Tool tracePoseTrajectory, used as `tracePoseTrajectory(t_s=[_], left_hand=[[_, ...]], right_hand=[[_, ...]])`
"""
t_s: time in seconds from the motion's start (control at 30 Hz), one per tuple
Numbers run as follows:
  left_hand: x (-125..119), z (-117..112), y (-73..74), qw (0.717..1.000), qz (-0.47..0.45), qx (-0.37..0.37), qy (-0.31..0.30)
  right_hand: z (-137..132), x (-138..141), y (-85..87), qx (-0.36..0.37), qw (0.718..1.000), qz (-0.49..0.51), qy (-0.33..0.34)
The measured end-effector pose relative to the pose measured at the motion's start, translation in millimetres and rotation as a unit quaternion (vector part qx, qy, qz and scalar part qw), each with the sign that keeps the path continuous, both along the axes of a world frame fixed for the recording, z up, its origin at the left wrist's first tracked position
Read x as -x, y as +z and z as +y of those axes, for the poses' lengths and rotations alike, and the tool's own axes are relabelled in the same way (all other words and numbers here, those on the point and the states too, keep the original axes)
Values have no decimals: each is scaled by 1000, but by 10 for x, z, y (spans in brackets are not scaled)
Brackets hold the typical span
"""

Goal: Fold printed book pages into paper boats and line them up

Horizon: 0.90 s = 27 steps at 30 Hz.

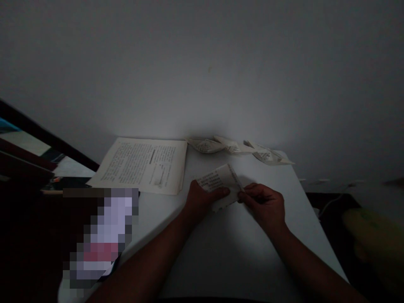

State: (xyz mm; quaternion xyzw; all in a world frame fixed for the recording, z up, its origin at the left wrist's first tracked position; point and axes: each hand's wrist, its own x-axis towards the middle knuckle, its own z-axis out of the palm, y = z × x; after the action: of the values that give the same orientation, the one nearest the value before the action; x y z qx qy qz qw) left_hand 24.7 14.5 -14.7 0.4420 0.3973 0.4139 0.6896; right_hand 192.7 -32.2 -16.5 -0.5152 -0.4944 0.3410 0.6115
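Observation:
A small folded sheet of printed paper [224,181] is held between both hands above the white table. My left hand [203,198] grips its left side, with the thumb lying across the printed face and the fingers hidden behind. At the right edge, my right hand [265,204] pinches the lower corner between thumb and fingertips. Beyond the hands, a row of three folded paper boats [206,146] lies along the back of the table. A stack of printed pages [142,164] rests to the left of the held paper.
The white table [221,261] stands against a pale wall [202,75]. A pixelated, phone-like object [109,231] lies at its left edge. Dark wooden bars [41,130] rise on the left. A yellowish item [372,235] and a cable [334,200] are at the right.

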Motion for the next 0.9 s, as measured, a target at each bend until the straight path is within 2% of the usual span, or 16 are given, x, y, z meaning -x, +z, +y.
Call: tracePoseTrajectory(t_s=[0.13, 0.23, 0.33, 0.5, 0.77, 0.9], left_hand=[[-1, 4, 10, 998, -62, 3, 10], [5, 14, 15, 996, -92, 8, 11], [10, 18, 11, 997, -80, 8, 6], [14, 5, 24, 999, -31, -8, 2], [18, -20, 65, 999, 6, -41, 5], [8, -12, 17, 999, -4, -36, 5]], right_hand=[[-10, -56, -33, 64, 998, 27, 1], [-20, -73, -24, 80, 996, 31, 39], [-21, -51, 16, 69, 995, 36, 70], [-9, -20, 65, 91, 993, 1, 73], [1, -47, -15, 89, 993, 34, 75], [-9, -59, -16, 80, 995, -11, 52]])
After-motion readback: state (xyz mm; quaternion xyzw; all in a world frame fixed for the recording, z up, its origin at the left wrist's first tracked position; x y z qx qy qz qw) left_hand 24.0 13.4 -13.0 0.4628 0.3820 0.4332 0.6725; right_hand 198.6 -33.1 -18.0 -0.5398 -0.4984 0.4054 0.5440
